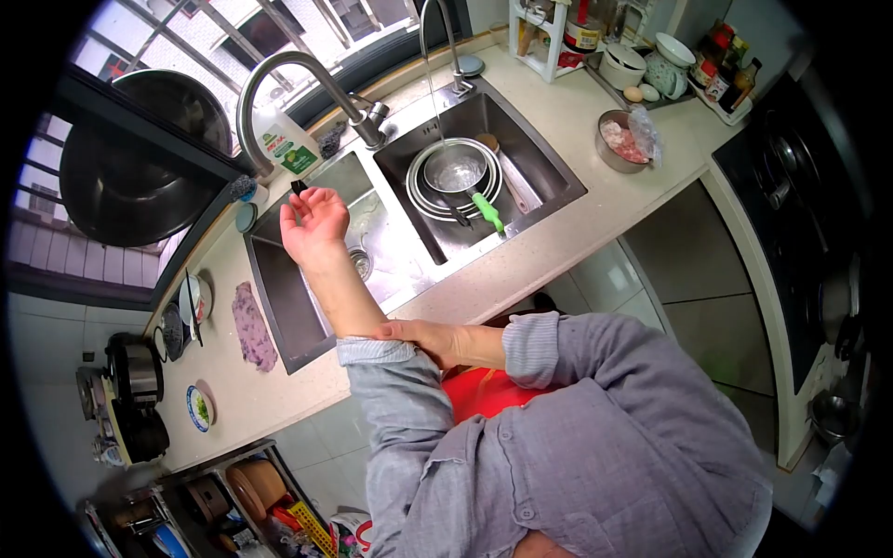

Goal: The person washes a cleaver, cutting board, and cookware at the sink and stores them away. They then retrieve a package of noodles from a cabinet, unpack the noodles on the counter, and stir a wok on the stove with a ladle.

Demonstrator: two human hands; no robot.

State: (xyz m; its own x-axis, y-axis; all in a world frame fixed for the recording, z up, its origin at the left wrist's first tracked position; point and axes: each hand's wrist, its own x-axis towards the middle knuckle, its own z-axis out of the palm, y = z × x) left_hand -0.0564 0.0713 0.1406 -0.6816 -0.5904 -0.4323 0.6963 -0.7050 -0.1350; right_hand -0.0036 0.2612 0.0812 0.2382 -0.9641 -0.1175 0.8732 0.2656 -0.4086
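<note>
Right hand [446, 344] clasps left sleeve cuff [372, 351]; left hand [314, 228] empty, fingers loosely curled. Best bunched evenly, snug enough not to slip.

Head view: we look from one camera worn on the person's head, out over the grey button-front cloth shirt [605, 456].
Facing: forward and steeply down, onto the stainless-steel double-bowl sink [400, 205] in the pale stone bench [609, 206].
Nearest to us: the shirt, along the bottom; next, the bare right hand [430, 340] and bare left hand [314, 229].
Farther off: the sink, then the metal-barred window [167, 37].
Left to right: our view spans from that window to the black flat hob [786, 260].
Tilt: the bench's front edge climbs rightward.
Rim: wide, bowed, with black corners.
</note>
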